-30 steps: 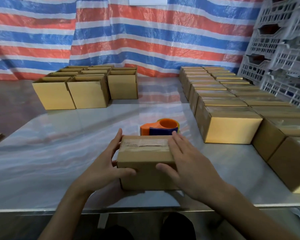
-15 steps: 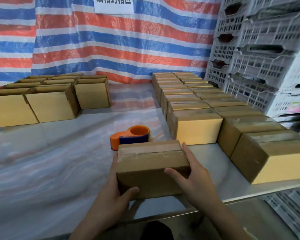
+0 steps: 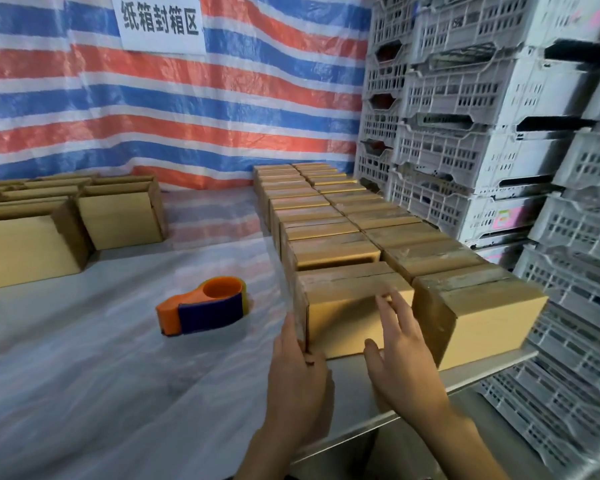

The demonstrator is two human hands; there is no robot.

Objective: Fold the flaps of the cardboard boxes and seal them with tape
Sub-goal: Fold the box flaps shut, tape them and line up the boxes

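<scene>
A taped cardboard box [image 3: 343,306] stands at the near end of the left row of sealed boxes [image 3: 312,216]. My left hand [image 3: 297,372] lies flat against its left front corner. My right hand [image 3: 400,351] rests with spread fingers on its front face, gripping nothing. An orange and blue tape dispenser [image 3: 205,304] lies on the table to the left of the box. Open boxes [image 3: 118,220] with raised flaps stand at the far left.
The table [image 3: 101,393] is covered with clear plastic sheet; its front edge runs just below my hands. Another sealed box [image 3: 478,317] sits right of the placed one. White plastic crates [image 3: 482,133] are stacked along the right. A striped tarp with a sign hangs behind.
Both hands carried the sealed box from the table's middle to the right and set it at the near end of the sealed rows. The view turned right.
</scene>
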